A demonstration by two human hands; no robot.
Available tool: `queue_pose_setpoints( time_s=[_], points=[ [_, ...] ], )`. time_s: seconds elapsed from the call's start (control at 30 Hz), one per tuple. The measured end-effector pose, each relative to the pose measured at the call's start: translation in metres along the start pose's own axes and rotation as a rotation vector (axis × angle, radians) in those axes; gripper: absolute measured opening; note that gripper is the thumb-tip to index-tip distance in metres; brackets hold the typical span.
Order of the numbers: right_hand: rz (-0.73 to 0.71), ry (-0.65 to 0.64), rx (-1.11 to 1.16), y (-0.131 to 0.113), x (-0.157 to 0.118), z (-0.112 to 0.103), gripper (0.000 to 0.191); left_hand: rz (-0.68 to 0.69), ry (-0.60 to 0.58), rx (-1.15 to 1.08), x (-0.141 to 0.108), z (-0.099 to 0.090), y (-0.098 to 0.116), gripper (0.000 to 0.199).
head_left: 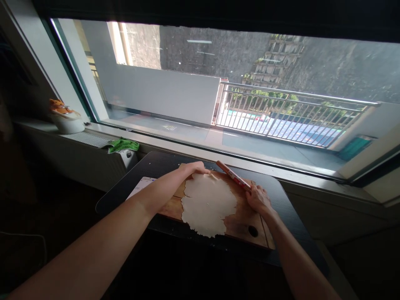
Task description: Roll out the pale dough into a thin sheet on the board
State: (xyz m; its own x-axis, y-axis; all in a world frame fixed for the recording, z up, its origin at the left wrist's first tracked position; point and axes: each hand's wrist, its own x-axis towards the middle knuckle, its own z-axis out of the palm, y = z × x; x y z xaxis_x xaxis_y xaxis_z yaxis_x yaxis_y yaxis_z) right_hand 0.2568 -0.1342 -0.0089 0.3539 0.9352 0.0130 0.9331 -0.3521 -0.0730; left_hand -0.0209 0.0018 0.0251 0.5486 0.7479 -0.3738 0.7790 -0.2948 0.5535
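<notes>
A thin, ragged-edged sheet of dough [208, 204] lies on a wooden cutting board [240, 227], its near edge hanging over the board's front. My left hand [198, 167] is at the dough's far edge, fingers closed on it, and the dough puckers slightly beside the fingertips. In my right hand [258, 198] is one end of a rolling pin [233, 176], which slants away to the upper left over the board's far right side. Some of the left fingers are hidden behind the hand.
The board rests on a small black table [281, 204]. A phone [140, 186] lies partly behind my left forearm. Beyond are a window ledge [175, 148], a radiator with a green cloth [123, 145] and a white bucket [70, 122].
</notes>
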Motion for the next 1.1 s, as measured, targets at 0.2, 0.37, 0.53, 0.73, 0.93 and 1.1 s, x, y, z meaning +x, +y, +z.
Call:
queue_pose_setpoints(
  time_s=[0.2, 0.37, 0.53, 0.73, 0.93, 1.1],
  points=[
    [0.044, 0.013, 0.001, -0.007, -0.009, -0.002, 0.042, 0.103, 0.136, -0.268, -0.06, 0.071, -0.02, 0.048],
    [0.024, 0.025, -0.017, -0.005, -0.008, 0.0, 0.041, 0.213, 0.137, -0.383, -0.068, 0.073, -0.003, 0.042],
    [0.025, 0.048, 0.005, -0.005, -0.009, 0.002, 0.043, 0.2, 0.08, -0.27, -0.067, 0.071, 0.003, 0.043],
    [0.037, 0.044, 0.019, -0.005, -0.01, 0.0, 0.042, 0.227, 0.169, -0.058, -0.071, 0.073, -0.017, 0.048],
    [0.032, 0.03, -0.003, -0.008, -0.012, -0.001, 0.043, 0.337, 0.218, 0.198, -0.024, 0.069, -0.009, 0.062],
    [0.007, 0.05, 0.011, -0.005, -0.011, -0.003, 0.046, 0.345, 0.166, 0.396, 0.006, 0.072, -0.001, 0.07]
  ],
)
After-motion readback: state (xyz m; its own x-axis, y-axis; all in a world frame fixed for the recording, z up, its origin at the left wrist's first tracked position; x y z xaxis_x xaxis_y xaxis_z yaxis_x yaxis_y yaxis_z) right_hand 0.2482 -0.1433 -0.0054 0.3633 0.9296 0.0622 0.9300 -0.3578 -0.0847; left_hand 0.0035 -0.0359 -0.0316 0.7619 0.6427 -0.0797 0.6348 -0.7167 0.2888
